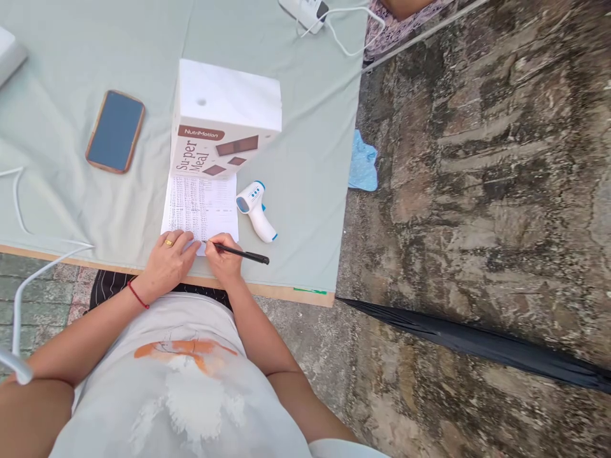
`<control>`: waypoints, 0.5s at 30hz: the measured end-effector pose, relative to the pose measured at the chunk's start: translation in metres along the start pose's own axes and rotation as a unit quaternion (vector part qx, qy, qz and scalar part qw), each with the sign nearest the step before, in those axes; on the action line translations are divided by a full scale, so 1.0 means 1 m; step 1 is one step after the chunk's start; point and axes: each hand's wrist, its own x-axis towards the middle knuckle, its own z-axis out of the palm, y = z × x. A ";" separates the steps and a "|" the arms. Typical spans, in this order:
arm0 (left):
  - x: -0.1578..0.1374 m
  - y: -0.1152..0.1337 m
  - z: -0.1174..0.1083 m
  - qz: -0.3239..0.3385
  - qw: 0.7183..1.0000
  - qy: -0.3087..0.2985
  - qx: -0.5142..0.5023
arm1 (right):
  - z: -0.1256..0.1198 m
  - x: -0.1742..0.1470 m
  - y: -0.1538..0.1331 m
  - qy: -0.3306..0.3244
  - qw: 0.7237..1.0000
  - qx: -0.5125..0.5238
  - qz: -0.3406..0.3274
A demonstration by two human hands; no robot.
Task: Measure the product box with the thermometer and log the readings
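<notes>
My right hand (222,257) grips a black pen (245,254), its writing end down on the lower part of a sheet of paper (222,219) filled with handwritten columns. Flat on the sheet's lower left edge rests my left hand (172,257), a gold ring on one finger and a red string at the wrist. A white box (229,95) printed "NutriMotion Super Meal" stands on the upper end of the paper and hides part of it. Just right of the paper lies a white and blue infrared thermometer (256,210).
A phone (115,131) in a brown case lies left of the box on the pale green tablecloth (305,222). A white device with a cord (308,14) sits at the back right, near another person's arm. A white cable (19,299) loops at the left. A blue cloth (363,162) lies past the table's right edge.
</notes>
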 end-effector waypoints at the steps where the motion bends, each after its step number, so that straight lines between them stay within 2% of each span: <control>1: 0.000 0.000 0.000 0.001 1.000 0.006 -0.002 | 0.000 0.000 0.000 0.003 1.000 0.004 -0.003; 15: 0.000 -0.001 0.001 0.002 1.000 0.004 -0.020 | 0.001 0.000 0.006 0.009 0.998 -0.030 -0.045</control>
